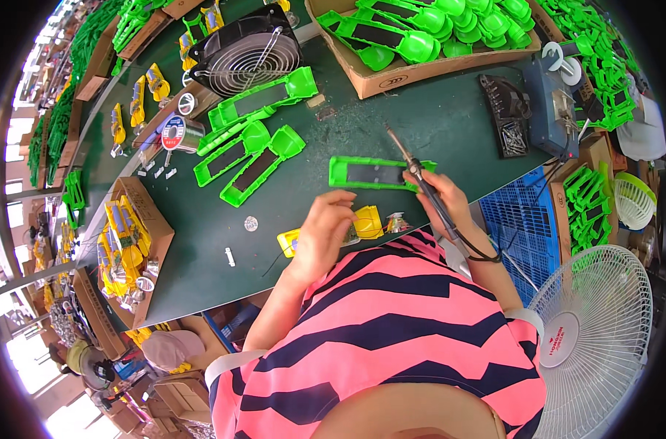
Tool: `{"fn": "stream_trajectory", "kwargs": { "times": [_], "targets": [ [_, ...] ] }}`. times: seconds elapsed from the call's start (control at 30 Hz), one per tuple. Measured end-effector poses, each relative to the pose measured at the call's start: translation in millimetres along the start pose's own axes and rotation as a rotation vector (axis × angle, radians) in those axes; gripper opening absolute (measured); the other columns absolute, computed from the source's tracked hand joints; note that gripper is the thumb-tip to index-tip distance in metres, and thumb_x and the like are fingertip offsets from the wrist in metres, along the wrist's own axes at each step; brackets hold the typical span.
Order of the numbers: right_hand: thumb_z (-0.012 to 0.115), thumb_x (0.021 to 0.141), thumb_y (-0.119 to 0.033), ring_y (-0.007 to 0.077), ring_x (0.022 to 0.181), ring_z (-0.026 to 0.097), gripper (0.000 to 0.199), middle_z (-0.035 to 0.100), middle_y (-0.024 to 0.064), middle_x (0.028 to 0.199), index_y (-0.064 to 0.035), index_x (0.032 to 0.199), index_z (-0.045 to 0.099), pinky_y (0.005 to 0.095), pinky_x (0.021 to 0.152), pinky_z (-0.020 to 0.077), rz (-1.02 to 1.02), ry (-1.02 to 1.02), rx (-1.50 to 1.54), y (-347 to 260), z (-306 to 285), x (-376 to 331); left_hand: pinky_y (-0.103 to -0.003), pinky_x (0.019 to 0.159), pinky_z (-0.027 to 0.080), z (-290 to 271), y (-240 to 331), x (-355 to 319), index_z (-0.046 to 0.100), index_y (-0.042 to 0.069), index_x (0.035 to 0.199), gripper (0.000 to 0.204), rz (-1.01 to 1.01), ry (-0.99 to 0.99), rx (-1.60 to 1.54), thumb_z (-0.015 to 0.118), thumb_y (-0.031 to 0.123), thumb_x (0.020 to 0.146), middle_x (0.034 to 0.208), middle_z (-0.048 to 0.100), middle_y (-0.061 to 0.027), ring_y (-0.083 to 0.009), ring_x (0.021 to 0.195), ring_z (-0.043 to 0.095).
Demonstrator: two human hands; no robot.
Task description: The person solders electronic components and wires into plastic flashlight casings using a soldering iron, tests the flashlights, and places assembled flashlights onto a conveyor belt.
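My right hand [456,203] is wrapped round the handle of a soldering iron [434,196], whose metal tip points up and away over the table. Beneath the iron lies a green plastic housing [338,173] with a dark panel; my hand covers its right end. My left hand [323,234] has its fingers bent together above a yellow plastic housing [369,222] near the table's front edge. Whatever those fingertips pinch is too small to see. A thin dark wire runs from the yellow housing's left end, and a shiny metallic part [397,222] sits at its right.
Several green housings [263,161] lie left of centre, near a solder spool [184,136] and a black metal fan [249,55]. A carton [413,78] holds green housings at the back. A blue soldering station [552,110] and screw tray [514,139] stand right; another carton [151,219] holds yellow housings.
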State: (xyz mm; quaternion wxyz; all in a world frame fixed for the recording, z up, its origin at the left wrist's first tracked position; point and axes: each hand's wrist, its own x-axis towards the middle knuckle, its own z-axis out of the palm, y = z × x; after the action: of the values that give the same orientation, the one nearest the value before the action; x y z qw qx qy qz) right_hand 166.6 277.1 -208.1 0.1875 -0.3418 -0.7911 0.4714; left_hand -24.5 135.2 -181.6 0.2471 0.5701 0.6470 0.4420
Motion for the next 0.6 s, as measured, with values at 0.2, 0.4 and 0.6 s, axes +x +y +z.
{"fn": "stream_trajectory", "kwargs": {
  "times": [0.2,0.4,0.6],
  "targets": [
    [0.064,0.071,-0.006,0.0202,0.061,0.056,0.035,0.062,0.0078,0.083,-0.0038,0.105,0.054,0.0345,0.081,0.0442,-0.332,-0.117,-0.085,-6,-4,5,-0.026,0.07,0.043,-2,3,-5,0.056,0.001,0.085,0.008,-0.484,0.568,-0.859,0.054,-0.003,0.078,0.082,0.057,-0.0063,-0.0154,0.073,0.053],
    [0.07,0.069,-0.01,0.0146,0.049,0.053,0.023,0.055,0.0047,0.06,-0.001,0.086,0.059,0.0381,0.078,0.0489,-0.662,0.161,-0.184,-36,-8,9,-0.032,0.066,0.038,-25,3,15,0.06,0.006,0.071,0.006,0.029,0.197,0.593,0.061,0.003,0.067,0.071,0.057,-0.0033,-0.0222,0.071,0.05],
    [0.061,0.077,-0.004,0.0109,0.057,0.058,0.015,0.058,0.0078,0.07,0.0039,0.088,0.054,0.0192,0.048,0.0451,0.238,0.182,0.768,-22,27,6,-0.034,0.065,0.036,-29,-2,26,0.062,0.011,0.069,0.004,-0.021,-0.174,0.749,0.06,0.008,0.067,0.067,0.051,-0.0033,-0.0222,0.072,0.048]
  ]
}}
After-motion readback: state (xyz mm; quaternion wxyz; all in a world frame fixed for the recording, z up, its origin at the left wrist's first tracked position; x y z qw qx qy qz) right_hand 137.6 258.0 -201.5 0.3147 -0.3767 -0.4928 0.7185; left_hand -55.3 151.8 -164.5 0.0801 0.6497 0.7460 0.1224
